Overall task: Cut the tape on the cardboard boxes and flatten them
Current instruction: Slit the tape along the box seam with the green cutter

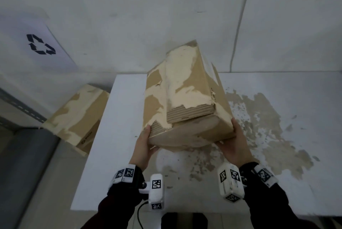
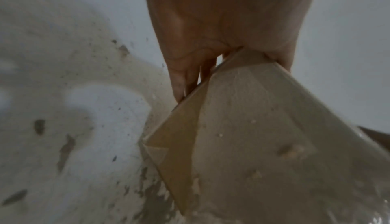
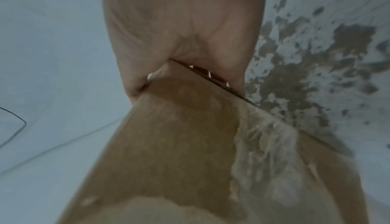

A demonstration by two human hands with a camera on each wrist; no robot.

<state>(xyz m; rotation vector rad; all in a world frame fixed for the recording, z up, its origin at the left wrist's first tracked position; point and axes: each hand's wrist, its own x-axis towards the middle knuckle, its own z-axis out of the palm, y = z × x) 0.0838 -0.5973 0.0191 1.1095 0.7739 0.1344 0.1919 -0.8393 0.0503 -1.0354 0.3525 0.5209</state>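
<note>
Standing at a white desk (image 1: 129, 154) blotched with brown patches, against a pale wall, I hold a scuffed cardboard box (image 1: 185, 99) tilted above it. My left hand (image 1: 145, 147) clasps its near left corner, my right hand (image 1: 234, 145) its near right corner. Left of the desk, lower down, lies a second box (image 1: 77, 116).

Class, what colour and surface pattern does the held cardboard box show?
Brown cardboard box with pale torn patches; head view.
</note>
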